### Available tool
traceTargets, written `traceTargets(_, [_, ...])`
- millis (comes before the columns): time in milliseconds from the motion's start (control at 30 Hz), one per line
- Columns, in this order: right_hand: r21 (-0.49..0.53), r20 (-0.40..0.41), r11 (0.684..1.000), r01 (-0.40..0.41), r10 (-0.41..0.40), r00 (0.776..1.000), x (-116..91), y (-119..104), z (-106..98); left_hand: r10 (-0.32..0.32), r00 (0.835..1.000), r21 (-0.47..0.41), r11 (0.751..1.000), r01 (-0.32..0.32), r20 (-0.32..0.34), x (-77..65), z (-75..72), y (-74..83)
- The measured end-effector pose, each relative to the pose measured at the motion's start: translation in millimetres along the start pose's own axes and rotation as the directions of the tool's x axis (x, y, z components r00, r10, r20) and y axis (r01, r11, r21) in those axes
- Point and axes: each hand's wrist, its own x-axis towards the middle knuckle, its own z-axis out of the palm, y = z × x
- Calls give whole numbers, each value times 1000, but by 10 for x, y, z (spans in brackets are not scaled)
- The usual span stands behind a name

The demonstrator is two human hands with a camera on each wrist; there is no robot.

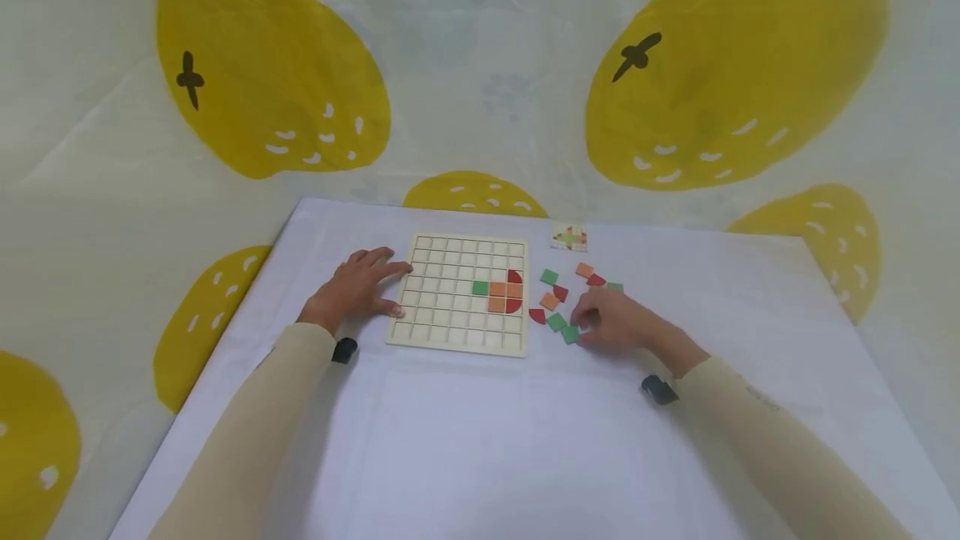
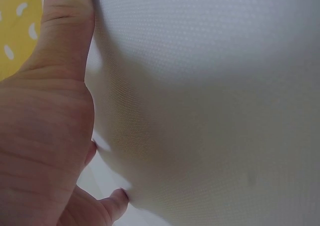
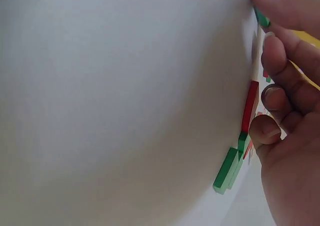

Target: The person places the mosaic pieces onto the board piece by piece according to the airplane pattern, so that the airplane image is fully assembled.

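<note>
My left hand spreads its fingers along the left edge of a pale gridded board, thumb and a fingertip on the rim. On the board, toward its right side, sit a green square, several orange squares and two red quarter-round tiles. To the right of the board, my right hand pinches a green square tile between thumb and index finger, low at the table. The right wrist view has this green tile at the fingertips, with the other fingers curled.
Loose tiles lie between board and right hand: green squares, orange squares and red quarter-rounds. A small pattern card lies behind them. The white table meets a patterned cloth backdrop at the rear.
</note>
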Motion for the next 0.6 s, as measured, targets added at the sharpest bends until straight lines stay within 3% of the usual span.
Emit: traceTargets(600, [4, -23, 999, 38, -37, 999, 21, -176, -20, -9, 1000, -7, 1000, 9, 2, -13, -4, 11])
